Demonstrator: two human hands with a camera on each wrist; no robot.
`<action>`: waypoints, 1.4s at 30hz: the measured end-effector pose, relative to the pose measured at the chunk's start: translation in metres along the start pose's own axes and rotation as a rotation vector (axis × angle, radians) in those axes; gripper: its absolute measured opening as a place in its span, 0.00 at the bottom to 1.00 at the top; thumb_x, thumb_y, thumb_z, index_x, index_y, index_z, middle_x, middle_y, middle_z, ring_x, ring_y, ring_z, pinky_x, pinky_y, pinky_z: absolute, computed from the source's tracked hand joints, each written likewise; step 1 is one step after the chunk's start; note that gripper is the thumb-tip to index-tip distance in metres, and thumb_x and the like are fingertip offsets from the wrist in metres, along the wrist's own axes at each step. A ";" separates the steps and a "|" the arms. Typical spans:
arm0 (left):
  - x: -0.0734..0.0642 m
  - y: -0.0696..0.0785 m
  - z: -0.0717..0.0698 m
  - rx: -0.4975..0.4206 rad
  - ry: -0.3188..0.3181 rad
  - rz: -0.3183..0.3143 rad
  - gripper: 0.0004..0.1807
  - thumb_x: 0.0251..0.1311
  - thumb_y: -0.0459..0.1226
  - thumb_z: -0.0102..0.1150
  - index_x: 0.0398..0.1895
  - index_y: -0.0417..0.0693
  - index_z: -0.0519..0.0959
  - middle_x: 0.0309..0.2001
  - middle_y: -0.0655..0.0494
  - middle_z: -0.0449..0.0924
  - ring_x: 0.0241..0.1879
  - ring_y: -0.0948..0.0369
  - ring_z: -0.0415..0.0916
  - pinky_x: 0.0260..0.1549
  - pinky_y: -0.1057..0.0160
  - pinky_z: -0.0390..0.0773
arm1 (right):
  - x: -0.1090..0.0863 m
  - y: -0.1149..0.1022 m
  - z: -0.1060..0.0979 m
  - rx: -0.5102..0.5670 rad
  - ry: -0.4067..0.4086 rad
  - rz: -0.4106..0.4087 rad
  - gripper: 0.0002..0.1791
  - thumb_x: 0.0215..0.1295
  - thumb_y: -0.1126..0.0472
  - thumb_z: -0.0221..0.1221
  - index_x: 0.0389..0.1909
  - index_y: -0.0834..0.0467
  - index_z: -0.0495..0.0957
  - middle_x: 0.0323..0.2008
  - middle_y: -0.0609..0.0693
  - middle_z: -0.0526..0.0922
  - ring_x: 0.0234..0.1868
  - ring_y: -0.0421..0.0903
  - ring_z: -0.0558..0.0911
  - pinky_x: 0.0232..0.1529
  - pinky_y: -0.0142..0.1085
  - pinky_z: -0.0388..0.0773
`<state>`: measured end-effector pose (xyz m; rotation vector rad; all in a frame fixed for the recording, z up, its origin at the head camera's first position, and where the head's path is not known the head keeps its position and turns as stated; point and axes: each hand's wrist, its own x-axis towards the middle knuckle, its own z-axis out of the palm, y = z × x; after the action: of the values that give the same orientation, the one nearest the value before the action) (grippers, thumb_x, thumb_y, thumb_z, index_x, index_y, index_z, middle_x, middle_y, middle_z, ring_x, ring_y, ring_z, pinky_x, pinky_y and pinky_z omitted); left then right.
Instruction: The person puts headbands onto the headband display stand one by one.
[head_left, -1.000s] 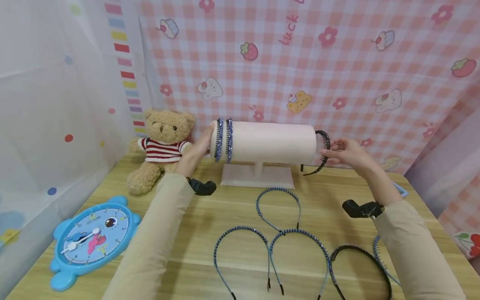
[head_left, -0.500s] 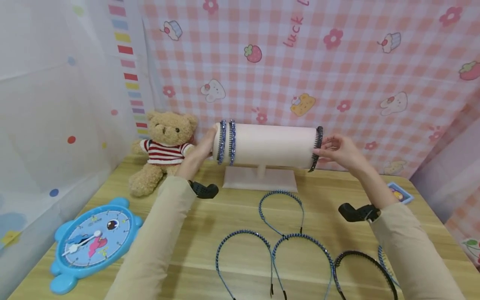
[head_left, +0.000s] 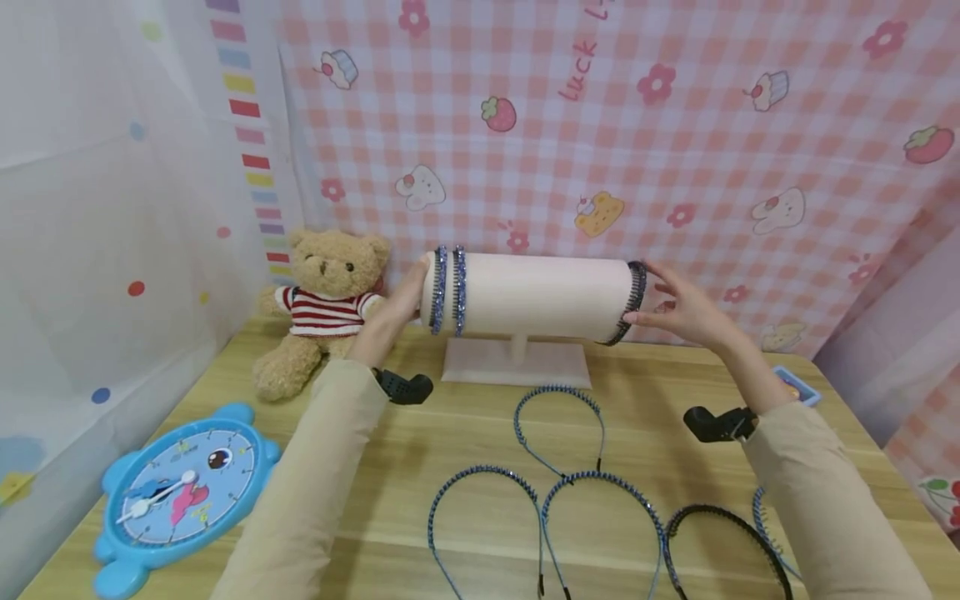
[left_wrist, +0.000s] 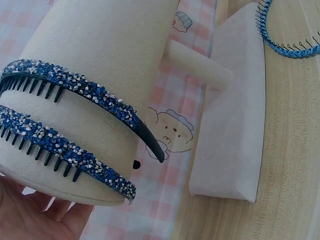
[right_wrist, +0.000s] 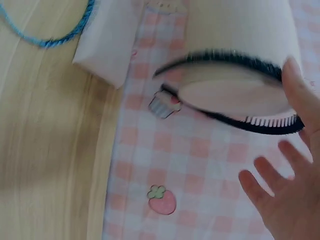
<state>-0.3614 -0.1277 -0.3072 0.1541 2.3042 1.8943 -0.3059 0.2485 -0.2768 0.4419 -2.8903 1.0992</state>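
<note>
At the back of the desk (head_left: 405,442), against a pink checked cloth (head_left: 547,150), a pale display roll (head_left: 543,293) stands on a flat base (head_left: 517,363). Two glittery blue bands (head_left: 461,292) sit around its left end, side by side. The black headband (head_left: 637,287) loops around the right end, where the right hand (head_left: 686,310), its fingers spread, touches it with thumb and forefinger. The left hand (head_left: 401,300) is up against the roll's left end; its fingertips are hidden there, so how firmly it holds cannot be told.

A teddy bear (head_left: 326,312) sits close behind the left wrist, and a blue toy clock (head_left: 187,490) lies outside the left sleeve (head_left: 307,492). Before the base lie three blue headbands (head_left: 599,476) and a dark headband (head_left: 716,512). The right sleeve (head_left: 832,500) partly covers another blue one; a small light-blue box (head_left: 801,387) shows beyond that forearm.
</note>
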 end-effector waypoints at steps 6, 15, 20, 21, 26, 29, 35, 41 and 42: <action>-0.001 0.000 0.002 -0.031 0.002 -0.022 0.33 0.68 0.54 0.19 0.72 0.49 0.45 0.72 0.49 0.44 0.70 0.53 0.46 0.67 0.48 0.54 | 0.001 0.006 -0.003 -0.034 -0.038 -0.014 0.51 0.54 0.53 0.64 0.71 0.55 0.41 0.71 0.60 0.44 0.68 0.65 0.50 0.63 0.60 0.55; -0.004 0.001 0.001 -0.018 -0.001 -0.026 0.33 0.68 0.55 0.18 0.71 0.49 0.45 0.72 0.48 0.45 0.69 0.52 0.47 0.67 0.49 0.54 | 0.003 0.002 -0.009 -0.118 -0.046 0.008 0.53 0.50 0.47 0.66 0.72 0.49 0.43 0.71 0.61 0.46 0.59 0.66 0.67 0.58 0.60 0.63; -0.004 0.001 0.001 -0.021 -0.003 -0.012 0.34 0.68 0.55 0.18 0.72 0.48 0.44 0.71 0.46 0.47 0.68 0.51 0.49 0.66 0.50 0.56 | 0.003 0.000 -0.010 -0.183 -0.031 0.007 0.54 0.48 0.45 0.66 0.71 0.49 0.44 0.70 0.62 0.48 0.54 0.64 0.72 0.57 0.59 0.65; -0.004 0.001 0.001 -0.023 -0.004 -0.012 0.34 0.68 0.55 0.17 0.72 0.48 0.44 0.71 0.45 0.47 0.68 0.51 0.49 0.66 0.50 0.56 | 0.003 0.000 -0.010 -0.189 -0.029 0.006 0.54 0.48 0.45 0.66 0.71 0.49 0.44 0.70 0.62 0.48 0.53 0.64 0.73 0.57 0.59 0.66; -0.003 0.000 0.001 -0.020 0.002 -0.025 0.34 0.68 0.55 0.18 0.71 0.47 0.45 0.71 0.45 0.47 0.68 0.50 0.49 0.66 0.49 0.56 | 0.004 0.000 -0.008 -0.198 -0.017 0.004 0.53 0.49 0.47 0.66 0.71 0.49 0.45 0.70 0.63 0.49 0.47 0.61 0.77 0.55 0.57 0.68; -0.002 0.000 0.002 -0.019 0.010 -0.035 0.34 0.68 0.55 0.19 0.71 0.47 0.45 0.70 0.45 0.47 0.68 0.51 0.49 0.66 0.49 0.56 | 0.004 0.001 -0.008 -0.185 -0.013 0.005 0.53 0.49 0.47 0.67 0.71 0.50 0.45 0.70 0.62 0.49 0.44 0.58 0.78 0.53 0.56 0.70; -0.002 0.000 0.003 0.001 0.001 -0.022 0.34 0.68 0.55 0.19 0.71 0.49 0.44 0.71 0.46 0.46 0.69 0.52 0.47 0.66 0.49 0.55 | 0.003 0.002 -0.010 -0.181 -0.015 -0.006 0.54 0.48 0.45 0.67 0.71 0.51 0.45 0.70 0.62 0.50 0.43 0.57 0.78 0.51 0.54 0.73; -0.005 0.001 0.004 -0.021 0.000 -0.033 0.35 0.67 0.57 0.18 0.71 0.48 0.45 0.71 0.46 0.45 0.69 0.51 0.46 0.67 0.49 0.53 | 0.005 -0.001 -0.006 -0.197 0.016 -0.058 0.53 0.48 0.48 0.67 0.71 0.52 0.47 0.69 0.62 0.52 0.47 0.58 0.77 0.56 0.55 0.68; -0.005 0.001 0.004 -0.022 -0.001 -0.036 0.35 0.67 0.57 0.18 0.71 0.48 0.45 0.71 0.46 0.45 0.69 0.51 0.46 0.67 0.49 0.53 | 0.006 -0.002 -0.004 -0.203 0.022 -0.079 0.52 0.48 0.48 0.68 0.71 0.52 0.48 0.69 0.62 0.53 0.52 0.59 0.75 0.59 0.56 0.66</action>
<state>-0.3557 -0.1245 -0.3064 0.1106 2.2697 1.9010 -0.3114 0.2481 -0.2720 0.5263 -2.8970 0.7849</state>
